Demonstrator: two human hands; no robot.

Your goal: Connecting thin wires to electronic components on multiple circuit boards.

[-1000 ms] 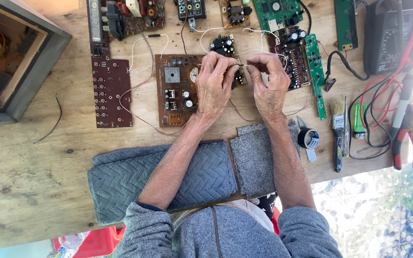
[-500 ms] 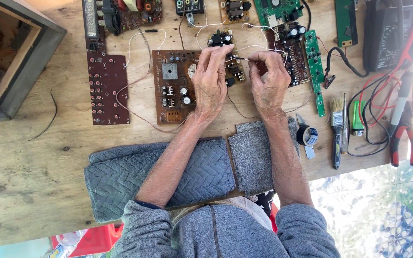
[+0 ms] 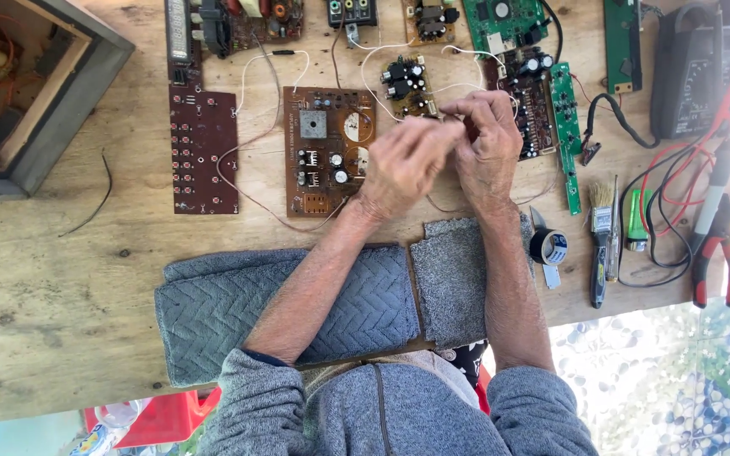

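My left hand (image 3: 403, 165) and my right hand (image 3: 490, 143) meet over the wooden bench (image 3: 61, 279), fingertips pinched together just below a small board with black capacitors (image 3: 407, 84). They appear to be closed on a thin wire, which the fingers mostly hide. The left hand is blurred. A brown circuit board (image 3: 323, 156) lies just left of the hands, with thin white wires looping from it. Another board with capacitors (image 3: 536, 97) sits right behind my right hand. Both forearms rest over a grey towel (image 3: 297, 308) and a grey cloth (image 3: 458, 283).
A dark red board (image 3: 203, 152) lies at the left, near an open wooden box (image 3: 19, 93). On the right are a green strip board (image 3: 564, 135), a tape roll (image 3: 549, 247), a brush (image 3: 601, 245), a green lighter (image 3: 638, 219), red-handled pliers (image 3: 716, 253) and a multimeter (image 3: 690, 80).
My left hand has shifted right and turned, closing up against the right hand. The stretch of wire seen between the hands earlier is now covered by the fingers.
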